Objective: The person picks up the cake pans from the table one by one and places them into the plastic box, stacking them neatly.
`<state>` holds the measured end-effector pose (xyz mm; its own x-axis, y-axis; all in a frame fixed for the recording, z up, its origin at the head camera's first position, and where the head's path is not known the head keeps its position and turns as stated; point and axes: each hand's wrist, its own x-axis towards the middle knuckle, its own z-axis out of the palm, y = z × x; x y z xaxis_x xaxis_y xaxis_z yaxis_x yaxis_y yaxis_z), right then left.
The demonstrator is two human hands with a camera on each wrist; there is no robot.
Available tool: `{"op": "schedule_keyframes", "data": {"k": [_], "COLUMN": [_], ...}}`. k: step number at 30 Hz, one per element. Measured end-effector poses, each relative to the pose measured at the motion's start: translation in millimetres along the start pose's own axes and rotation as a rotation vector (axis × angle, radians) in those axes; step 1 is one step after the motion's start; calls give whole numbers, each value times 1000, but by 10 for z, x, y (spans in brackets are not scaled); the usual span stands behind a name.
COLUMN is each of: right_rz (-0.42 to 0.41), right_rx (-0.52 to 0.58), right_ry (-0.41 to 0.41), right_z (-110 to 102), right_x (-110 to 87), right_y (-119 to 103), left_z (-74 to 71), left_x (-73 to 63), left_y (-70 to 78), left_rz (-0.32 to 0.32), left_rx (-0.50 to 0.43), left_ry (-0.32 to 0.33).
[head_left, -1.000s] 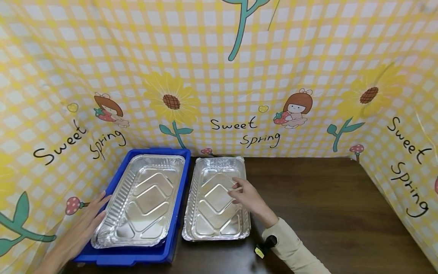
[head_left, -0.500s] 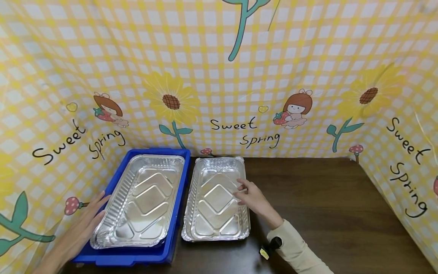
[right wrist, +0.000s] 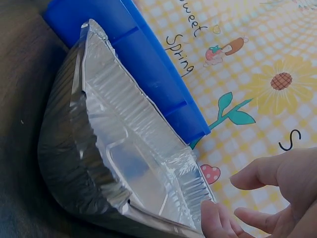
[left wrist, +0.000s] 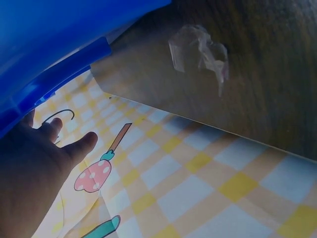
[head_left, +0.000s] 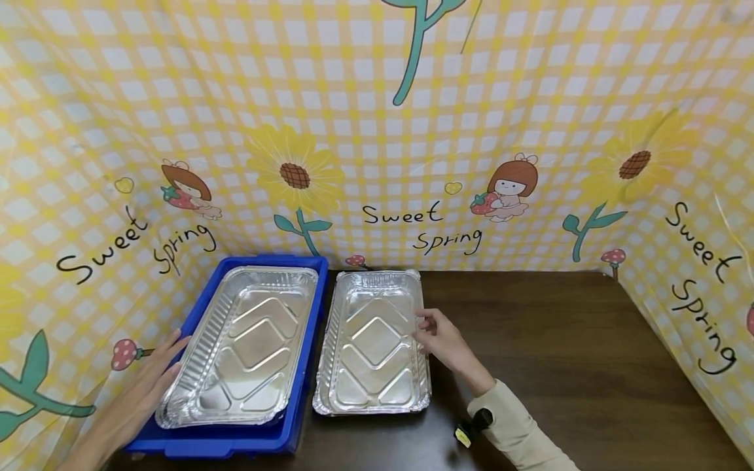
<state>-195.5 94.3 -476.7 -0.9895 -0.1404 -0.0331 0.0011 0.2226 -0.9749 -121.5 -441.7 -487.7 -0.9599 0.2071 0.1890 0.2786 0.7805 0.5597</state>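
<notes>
A foil baking pan (head_left: pixel 377 343) stands on the table with nothing in it. At its right rim is my right hand (head_left: pixel 444 339), fingers loosely bent and holding nothing. In the right wrist view the thumb and fingers (right wrist: pixel 257 173) are apart near the pan's rim; I cannot tell whether they touch it. A second foil pan (head_left: pixel 262 343) lies inside a blue plastic tray (head_left: pixel 200 447) on the left. Beside that tray's left edge rests my left hand (head_left: pixel 138 392), its fingers extended along the side. The left wrist view shows its fingertips partly hidden behind the tray (left wrist: pixel 74 64).
A dark wooden table (head_left: pixel 530 347) extends to the right. A checked cloth (head_left: pixel 377 131) with flowers and lettering hangs around the back and sides. Clear crumpled plastic film (left wrist: pixel 200 52) is on the brown surface near the left hand. A black wrist device (head_left: pixel 474 425) sits by the right sleeve.
My right hand has drawn back to the right, from above the inside of the right-hand foil pan to its right rim. The left hand, both pans and the tray stay put.
</notes>
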Motion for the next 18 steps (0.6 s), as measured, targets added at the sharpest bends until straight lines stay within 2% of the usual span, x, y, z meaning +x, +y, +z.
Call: {"op": "schedule_keyframes", "data": {"k": [4,18], "right_rz": [13,65], "right_rx": [-6,-12], "right_ry": [18,50], "right_z": [-32,-101], "right_x": [2,-1], "right_y": [25,134], "left_z": [3,2], "left_x": [-3,-12], "left_y": [-3,19], "left_rz": [7,-29], "left_rx": [-1,-10], "left_ry": [4,-17]}}
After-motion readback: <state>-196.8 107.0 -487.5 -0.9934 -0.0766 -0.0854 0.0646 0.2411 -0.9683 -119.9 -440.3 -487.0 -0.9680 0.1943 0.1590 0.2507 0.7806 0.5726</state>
